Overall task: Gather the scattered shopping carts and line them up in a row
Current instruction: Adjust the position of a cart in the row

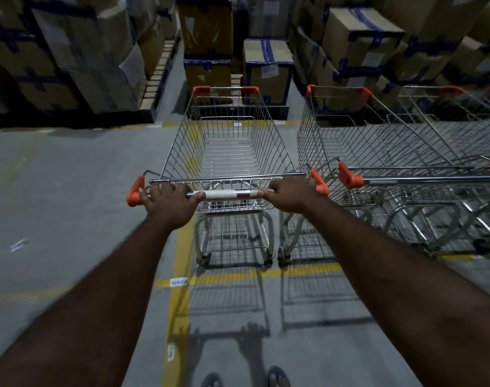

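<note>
A wire shopping cart [227, 141] with orange corner caps stands straight ahead of me, empty. My left hand [168, 201] grips the left end of its handle bar [228, 194], and my right hand [292, 195] grips the right end. Close on its right stands a second empty cart [377, 146], parallel to mine, its handle [422, 180] level with mine. A third cart [467, 121] shows behind it at the right edge, partly cut off.
Stacked cardboard boxes [70, 57] on pallets wall in the far side, with a taped box [268, 68] just beyond my cart's front. Yellow floor lines [182, 247] mark bays on the grey concrete. Open floor lies to the left. My feet [246, 378] show below.
</note>
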